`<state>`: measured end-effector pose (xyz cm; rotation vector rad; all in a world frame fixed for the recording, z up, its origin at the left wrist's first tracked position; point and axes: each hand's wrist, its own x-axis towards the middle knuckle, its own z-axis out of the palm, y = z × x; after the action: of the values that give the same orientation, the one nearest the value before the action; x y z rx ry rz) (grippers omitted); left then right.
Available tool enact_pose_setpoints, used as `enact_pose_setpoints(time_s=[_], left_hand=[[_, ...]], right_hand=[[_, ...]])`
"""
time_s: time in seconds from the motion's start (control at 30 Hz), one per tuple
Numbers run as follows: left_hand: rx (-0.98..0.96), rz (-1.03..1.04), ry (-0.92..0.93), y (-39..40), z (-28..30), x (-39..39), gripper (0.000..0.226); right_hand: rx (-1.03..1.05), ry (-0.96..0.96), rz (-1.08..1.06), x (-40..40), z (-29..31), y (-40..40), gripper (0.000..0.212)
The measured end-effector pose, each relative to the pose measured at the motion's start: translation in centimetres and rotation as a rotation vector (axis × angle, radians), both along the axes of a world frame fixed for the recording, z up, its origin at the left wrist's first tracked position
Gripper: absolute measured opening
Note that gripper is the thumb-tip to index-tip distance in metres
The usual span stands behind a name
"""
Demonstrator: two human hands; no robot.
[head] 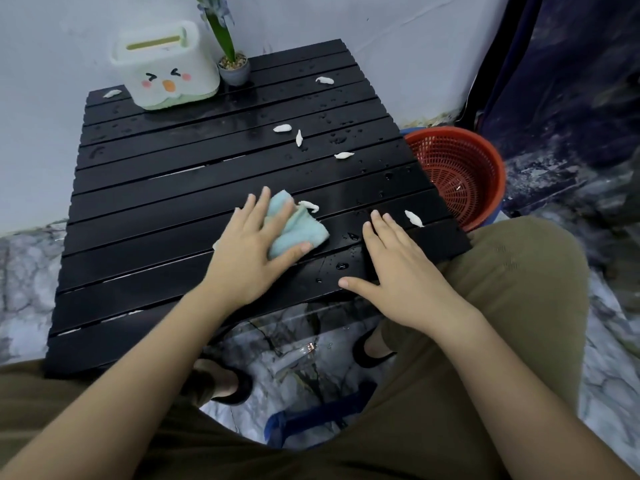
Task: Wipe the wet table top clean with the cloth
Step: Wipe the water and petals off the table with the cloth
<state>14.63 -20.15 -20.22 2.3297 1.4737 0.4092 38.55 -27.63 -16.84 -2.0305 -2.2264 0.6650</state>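
The black slatted bench (156, 202) is wet on its right part. The left hand (242, 258) presses with spread, straight fingers on the blue cloth (294, 233) near the front edge and hides part of it. The right hand (401, 271) rests flat on the bench near the cloth, fingers spread. White scraps (282, 128) and drops (341, 265) lie around.

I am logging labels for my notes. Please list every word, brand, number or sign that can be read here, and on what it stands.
None can be read.
white box: only a drawn face, no letters; a tiny mark under its slot is too small to read.
small reddish thing on the floor: too blurred to read.
cloth, red basket: no text shows.
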Motion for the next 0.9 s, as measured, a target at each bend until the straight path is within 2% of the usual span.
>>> enact_pose_setpoints(time_s=[0.07, 0.2, 0.37, 0.5, 0.6, 0.7, 0.83, 0.9], left_hand=[[0.068, -0.016, 0.034, 0.3, -0.7, 1.0, 0.069], [0.051, -0.082, -0.007, 2.9, -0.9, 4.6, 0.068], [0.086, -0.196, 0.035, 7.5, -0.7, 11.6, 0.060], [0.083, -0.216, 0.060, 8.9, -0.3, 14.2, 0.069], [0.079, -0.194, -0.065, 9.0, 0.1, 12.2, 0.060], [0.108, -0.189, -0.149, 8.1, 0.9, 7.8, 0.051], [0.136, -0.279, -0.095, 4.5, 2.3, 0.4, 0.049], [0.111, -0.320, -0.037, 1.9, 2.4, -2.6, 0.051]], right_hand=[[0.010, 0.007, 0.001, 0.2, 0.0, -0.2, 0.096], [0.019, 0.015, 0.008, 0.6, 0.0, -0.4, 0.095], [0.053, 0.008, 0.024, 1.1, -0.2, -0.7, 0.093], [0.086, 0.045, -0.001, 1.5, 0.0, -1.0, 0.087], [0.162, 0.096, -0.062, 2.7, 0.7, -1.4, 0.084], [0.229, 0.088, -0.135, 4.4, 1.1, -1.9, 0.093], [0.139, 0.053, -0.272, 7.1, 0.3, -2.1, 0.117], [0.073, 0.082, -0.335, 8.4, -0.2, -2.0, 0.122]])
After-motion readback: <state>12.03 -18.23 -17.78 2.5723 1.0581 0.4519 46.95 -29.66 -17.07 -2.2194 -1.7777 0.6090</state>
